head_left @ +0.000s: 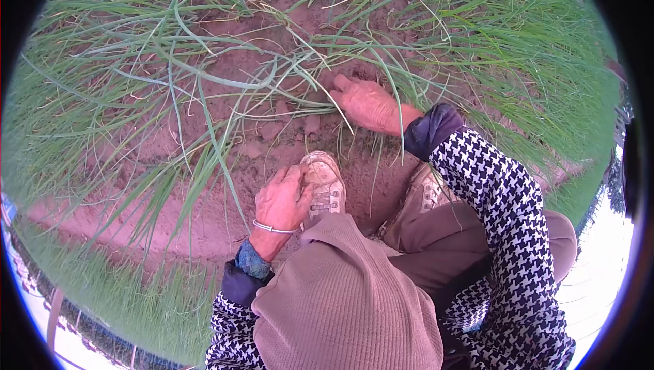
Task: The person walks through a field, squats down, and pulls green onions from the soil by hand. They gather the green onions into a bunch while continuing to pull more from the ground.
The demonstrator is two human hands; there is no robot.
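My left hand (281, 200), with a silver bangle at the wrist, hovers beside the toe of a muddy laced shoe (323, 178). Its fingers are loosely bent and apart, and I see nothing in them. Farther forward, my right hand (368, 103) is low at the soil among green onion-like plants (272, 74). The fingers of that hand curl downward, and their tips are hidden; what they hold, if anything, cannot be made out. Long thin leaves cross just in front of it.
Reddish-brown soil (157, 217) forms a bed with a raised edge. Dense green leaves (518, 43) grow at the right, and more (143, 302) stand at the lower left. A second shoe (428, 189) and a bent knee are at the right. A brown knitted cloth (347, 295) covers the lower middle.
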